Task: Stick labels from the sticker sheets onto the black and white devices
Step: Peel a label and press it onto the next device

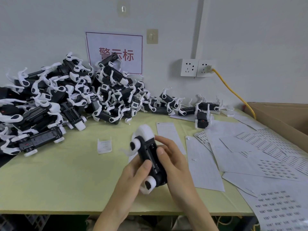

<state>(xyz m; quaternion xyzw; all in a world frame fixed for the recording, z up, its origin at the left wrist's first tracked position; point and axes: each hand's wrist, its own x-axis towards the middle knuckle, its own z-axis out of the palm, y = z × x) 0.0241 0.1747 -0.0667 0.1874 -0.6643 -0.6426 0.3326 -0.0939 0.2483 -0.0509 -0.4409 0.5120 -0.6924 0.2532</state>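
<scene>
Over the near middle of the green table [50, 180], one black and white device [150, 152] is held between two hands. The left hand [133, 172] grips it from the left, with the thumb laid on the black body and the fingers curled beneath. The right hand [175, 164] clasps it from the right, thumb pressed on the body and a fingertip by the white end cap. The device's long axis runs away from the person, the far end leaning slightly left. The white cap marks the far end. One white round part with a dark oval sits at the near end, and a second sits on the left flank. The hands hide its underside and right side.

At far left, a pile of devices [66, 97] lies heaped against the wall, too tangled to count; a thinner row trails right from it. One small white cover [104, 145] lies alone between pile and hands. To the right, at least six sticker sheets [275, 165] overlap, some printed with rows of dark labels, some bare. One blank strip [166, 132] lies just beyond the right hand. One cardboard box [283, 117] stands at the far right. The wall carries:
- one red-bordered sign [115, 45], partly hidden by the pile
- two hooks [152, 36]
- two sockets [189, 67]
- one yellow cable [233, 92], plugged into the right socket
</scene>
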